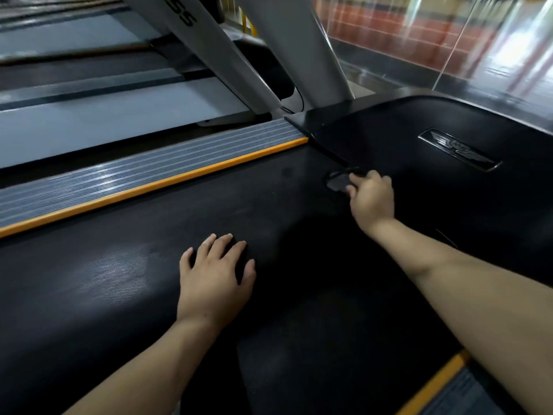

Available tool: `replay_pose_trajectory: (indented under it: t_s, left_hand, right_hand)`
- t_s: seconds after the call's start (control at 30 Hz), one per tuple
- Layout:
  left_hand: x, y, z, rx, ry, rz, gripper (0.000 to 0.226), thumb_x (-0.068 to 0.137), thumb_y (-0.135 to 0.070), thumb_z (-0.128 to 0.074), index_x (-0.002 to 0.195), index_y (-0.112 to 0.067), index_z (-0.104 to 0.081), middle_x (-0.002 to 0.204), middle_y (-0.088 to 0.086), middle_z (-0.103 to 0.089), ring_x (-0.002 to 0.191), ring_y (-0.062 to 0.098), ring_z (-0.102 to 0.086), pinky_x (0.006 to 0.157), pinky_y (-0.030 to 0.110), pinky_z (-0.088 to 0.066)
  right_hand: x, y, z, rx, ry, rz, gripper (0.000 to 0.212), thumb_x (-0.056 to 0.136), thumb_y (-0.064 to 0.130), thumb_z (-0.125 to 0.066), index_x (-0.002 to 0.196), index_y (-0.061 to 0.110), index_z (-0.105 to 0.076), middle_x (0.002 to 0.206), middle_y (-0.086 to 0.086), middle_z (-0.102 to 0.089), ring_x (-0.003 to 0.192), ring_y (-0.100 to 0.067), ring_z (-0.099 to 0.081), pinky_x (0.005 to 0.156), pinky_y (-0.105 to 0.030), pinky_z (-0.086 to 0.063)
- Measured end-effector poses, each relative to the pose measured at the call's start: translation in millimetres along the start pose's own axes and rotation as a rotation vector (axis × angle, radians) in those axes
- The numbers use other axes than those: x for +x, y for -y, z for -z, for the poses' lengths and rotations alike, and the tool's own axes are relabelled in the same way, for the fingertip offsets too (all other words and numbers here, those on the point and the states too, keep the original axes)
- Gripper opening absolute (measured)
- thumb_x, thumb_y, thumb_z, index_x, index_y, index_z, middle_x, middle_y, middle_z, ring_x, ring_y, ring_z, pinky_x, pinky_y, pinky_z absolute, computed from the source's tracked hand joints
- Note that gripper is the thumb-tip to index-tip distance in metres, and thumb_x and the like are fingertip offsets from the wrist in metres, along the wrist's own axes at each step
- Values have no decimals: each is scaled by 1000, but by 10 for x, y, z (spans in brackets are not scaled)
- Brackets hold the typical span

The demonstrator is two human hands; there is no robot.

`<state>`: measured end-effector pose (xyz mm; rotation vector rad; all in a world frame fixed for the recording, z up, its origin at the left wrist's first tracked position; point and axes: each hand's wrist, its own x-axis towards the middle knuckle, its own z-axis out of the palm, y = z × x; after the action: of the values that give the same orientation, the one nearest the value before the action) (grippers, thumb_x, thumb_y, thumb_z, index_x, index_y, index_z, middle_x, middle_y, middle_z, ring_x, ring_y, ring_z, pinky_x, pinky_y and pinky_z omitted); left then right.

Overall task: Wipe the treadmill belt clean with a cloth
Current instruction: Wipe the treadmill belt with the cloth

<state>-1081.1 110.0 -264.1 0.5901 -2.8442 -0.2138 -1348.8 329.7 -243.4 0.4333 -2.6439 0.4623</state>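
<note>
- While the left hand (pixel 215 274) lies flat in the lower middle of the frame, its fingers are spread and straight on the black treadmill belt (pixel 134 280), so its grip is open and holds nothing.
- At the centre right, the right hand (pixel 372 194) has its fingers curled around a dark cloth (pixel 339 182), a closed grip on it.
- This cloth is small and dark; it touches the belt at its front end, just beside the black motor cover (pixel 449 139) in the upper right.
- On the motor cover a silver winged emblem (pixel 457 149) is visible.
- Along the upper left edge of the belt runs an orange strip (pixel 155 184), and beside it a grey ribbed side rail (pixel 143 172).
- Two grey uprights (pixel 293 49) stand at the top centre.
- A lighter, worn-looking patch (pixel 119 271) shows on the belt, left of the left hand.
</note>
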Motion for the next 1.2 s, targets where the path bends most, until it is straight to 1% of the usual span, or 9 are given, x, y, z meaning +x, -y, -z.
replay_pose_trajectory:
  t_s: [0.1,0.2,0.33,0.47,0.6,0.87,0.93,1.03,1.2]
  left_hand:
    - [1,-10,6,-5,4,1,59,93,-61,-26,139,-37,-56,152,-9,-48,149,15,-30,119,50,-23]
    - [2,-2,-3,-21,-5,-2,60,92,-61,-26,137,-37,-58,151,-9,-50,149,16,-32,118,50,-24]
    - [13,12,-1,-4,15,-3,60,93,-64,-26,139,-39,-55,153,-10,-48,150,15,-29,120,49,-22]
    - [5,1,5,-2,4,4,62,92,-67,-27,140,-39,-54,154,-11,-46,150,13,-27,121,48,-20]
    - [14,0,-6,-8,16,1,62,92,-69,-29,141,-39,-53,154,-12,-44,151,12,-25,122,48,-19]
    - [20,-2,14,2,15,6,64,90,-69,-28,140,-39,-55,153,-12,-46,150,12,-27,121,47,-21]
    - [18,-1,12,6,9,6,63,91,-69,-29,140,-39,-55,153,-13,-46,150,12,-27,121,47,-21]
    - [11,1,5,-4,-7,5,62,91,-70,-30,139,-39,-55,152,-12,-47,149,12,-28,121,48,-21]
    - [13,-4,15,-16,1,-6,64,91,-74,-31,137,-38,-57,150,-9,-48,149,16,-30,121,49,-22]
  right_hand:
    - [-173,314,4,19,13,-79,36,93,35,-53,121,19,-69,107,-14,-59,90,-36,-53,82,-41,-43]
    - [-627,921,2,20,65,191,23,87,33,-59,104,21,-69,94,-12,-62,82,-36,-58,73,-42,-45]
    - [-695,925,213,92,138,407,27,91,30,-64,116,22,-70,95,-14,-61,84,-39,-54,72,-44,-52]
    - [-56,-33,81,-61,-18,173,37,94,35,-50,119,16,-70,97,-17,-59,87,-40,-53,75,-44,-52]
    - [-134,76,86,-78,22,-15,32,98,28,-49,122,14,-66,108,-22,-58,94,-42,-50,86,-47,-45]
    - [-765,878,211,88,207,409,30,92,34,-61,121,26,-64,98,-13,-57,93,-36,-51,82,-45,-49]
    - [-406,397,195,2,103,326,24,89,30,-65,112,25,-69,91,-17,-58,85,-39,-55,72,-46,-53]
    - [-70,-204,203,-81,93,36,35,98,34,-55,131,25,-63,108,-17,-57,104,-38,-51,86,-43,-51]
    - [-442,366,146,-97,76,15,25,94,36,-57,114,25,-65,99,-16,-59,94,-36,-53,84,-41,-42]
